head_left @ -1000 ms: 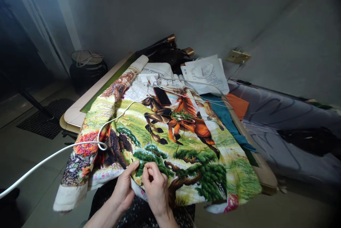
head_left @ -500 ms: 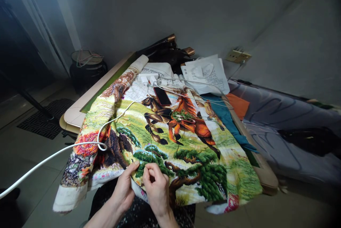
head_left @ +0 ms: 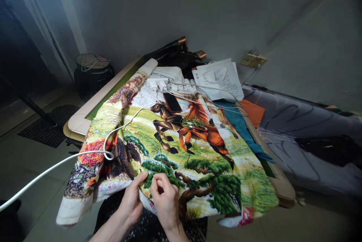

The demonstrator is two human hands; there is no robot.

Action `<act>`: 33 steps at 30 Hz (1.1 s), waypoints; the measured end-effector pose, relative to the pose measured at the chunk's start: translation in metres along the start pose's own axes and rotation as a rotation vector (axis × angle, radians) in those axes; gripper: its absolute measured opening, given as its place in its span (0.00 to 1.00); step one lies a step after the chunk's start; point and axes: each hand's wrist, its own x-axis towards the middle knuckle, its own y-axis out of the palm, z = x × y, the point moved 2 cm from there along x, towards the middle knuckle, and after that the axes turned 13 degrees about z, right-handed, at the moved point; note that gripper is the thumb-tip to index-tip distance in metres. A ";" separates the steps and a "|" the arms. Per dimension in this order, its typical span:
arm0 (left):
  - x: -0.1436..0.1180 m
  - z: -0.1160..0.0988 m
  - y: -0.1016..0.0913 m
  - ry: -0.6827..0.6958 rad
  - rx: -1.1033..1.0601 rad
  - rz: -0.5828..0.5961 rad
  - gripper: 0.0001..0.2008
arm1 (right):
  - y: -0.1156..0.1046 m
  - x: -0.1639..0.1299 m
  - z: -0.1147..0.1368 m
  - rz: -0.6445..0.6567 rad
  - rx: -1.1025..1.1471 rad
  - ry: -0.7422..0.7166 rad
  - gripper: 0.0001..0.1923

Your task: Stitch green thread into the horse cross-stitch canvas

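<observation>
A large cross-stitch fabric (head_left: 135, 121) with horses and pine trees drapes over the table's near edge and my lap. My left hand (head_left: 132, 199) is closed on its near edge, thumb on top and the other fingers hidden underneath. Close beside it, my right hand (head_left: 166, 201) pinches thumb and forefinger together just above the green stitched foliage (head_left: 158, 164). What sits in that pinch is too small to make out. A thin green thread (head_left: 160, 151) runs over the cloth near those fingertips. Farther back, a tangle of green thread (head_left: 194, 122) rests on the orange horse.
A dark phone (head_left: 172, 102) lies on the fabric near a white power strip (head_left: 157, 82) with plugs. One white cable (head_left: 56, 167) loops across the left side. The fabric's left side is rolled (head_left: 93, 151). A white bag (head_left: 217, 79) lies at the back right.
My right hand has shifted very slightly to the left, its pinch still closed. The left hand and the fabric look the same.
</observation>
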 end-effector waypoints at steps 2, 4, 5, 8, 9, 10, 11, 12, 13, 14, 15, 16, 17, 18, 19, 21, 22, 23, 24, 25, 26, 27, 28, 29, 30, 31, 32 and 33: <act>0.000 0.000 0.000 -0.001 -0.001 -0.001 0.05 | 0.000 0.001 0.000 0.009 0.006 -0.014 0.11; 0.000 0.000 0.000 0.000 0.001 -0.002 0.04 | -0.001 0.001 0.000 0.022 0.014 -0.023 0.12; 0.001 0.000 0.000 0.001 0.002 -0.003 0.04 | -0.001 0.001 -0.001 0.024 0.017 -0.024 0.12; 0.001 0.000 0.000 -0.002 -0.001 -0.010 0.05 | -0.002 0.000 -0.001 0.008 0.030 -0.016 0.11; 0.001 0.000 0.001 -0.006 -0.004 -0.013 0.05 | -0.002 0.000 -0.001 0.002 0.033 -0.012 0.11; 0.001 0.000 0.001 -0.010 -0.007 -0.017 0.05 | -0.002 0.000 -0.001 -0.002 0.036 -0.007 0.11; 0.001 -0.001 0.001 -0.012 -0.011 -0.020 0.05 | -0.002 -0.001 -0.002 -0.001 0.037 -0.003 0.11; 0.000 -0.001 0.002 -0.012 -0.013 -0.021 0.05 | -0.002 -0.001 -0.002 0.004 0.037 0.000 0.11; 0.000 -0.001 0.002 -0.010 -0.016 -0.019 0.06 | -0.002 0.000 -0.002 0.013 0.037 0.002 0.11; 0.000 -0.001 0.003 -0.007 -0.020 -0.019 0.06 | -0.002 0.000 -0.002 0.021 0.035 0.003 0.11; 0.000 -0.001 0.003 -0.004 -0.023 -0.020 0.06 | -0.002 0.000 -0.002 0.028 0.033 0.003 0.11; -0.001 -0.002 0.004 -0.001 -0.024 -0.024 0.07 | -0.002 0.001 -0.002 0.033 0.028 0.003 0.11; -0.001 -0.002 0.004 0.001 -0.024 -0.028 0.07 | -0.003 0.001 -0.002 0.038 0.022 0.002 0.11; -0.001 -0.002 0.004 0.002 -0.024 -0.031 0.07 | -0.003 0.002 -0.002 0.044 0.014 0.001 0.11; -0.001 -0.002 0.005 0.003 -0.024 -0.033 0.07 | -0.004 0.003 -0.001 0.050 0.007 -0.002 0.12; -0.001 -0.002 0.005 0.002 -0.024 -0.031 0.08 | -0.005 0.004 -0.001 0.065 -0.005 -0.008 0.12; -0.001 -0.002 0.005 0.000 -0.026 -0.029 0.08 | -0.005 0.005 0.000 0.072 -0.011 -0.009 0.12; -0.001 -0.002 0.005 -0.002 -0.028 -0.028 0.08 | -0.006 0.005 0.000 0.077 -0.014 -0.008 0.12; 0.000 -0.001 0.004 -0.004 -0.028 -0.028 0.08 | -0.006 0.005 0.000 0.080 -0.013 -0.005 0.12; 0.000 -0.001 0.004 -0.006 -0.028 -0.026 0.08 | -0.007 0.005 0.000 0.085 -0.006 0.000 0.11; 0.000 -0.001 0.004 -0.008 -0.029 -0.025 0.08 | -0.007 0.005 0.000 0.091 0.008 0.007 0.11; 0.001 -0.001 0.004 -0.011 -0.030 -0.024 0.08 | -0.007 0.004 0.000 0.095 0.031 0.017 0.10; 0.001 -0.001 0.004 -0.015 -0.030 -0.023 0.08 | -0.008 0.004 0.000 0.097 0.059 0.029 0.10; 0.001 -0.001 0.004 -0.019 -0.031 -0.021 0.08 | -0.008 0.003 0.000 0.097 0.089 0.042 0.09; 0.001 -0.001 0.005 -0.025 -0.032 -0.018 0.07 | -0.009 0.002 -0.001 0.095 0.119 0.057 0.09; 0.001 -0.002 0.006 -0.030 -0.033 -0.015 0.07 | -0.009 0.002 -0.001 0.093 0.147 0.073 0.09; 0.001 -0.002 0.006 -0.034 -0.036 -0.011 0.08 | -0.009 0.001 -0.002 0.091 0.171 0.088 0.09; 0.000 -0.002 0.007 -0.037 -0.038 -0.006 0.08 | -0.009 0.001 -0.003 0.090 0.191 0.102 0.09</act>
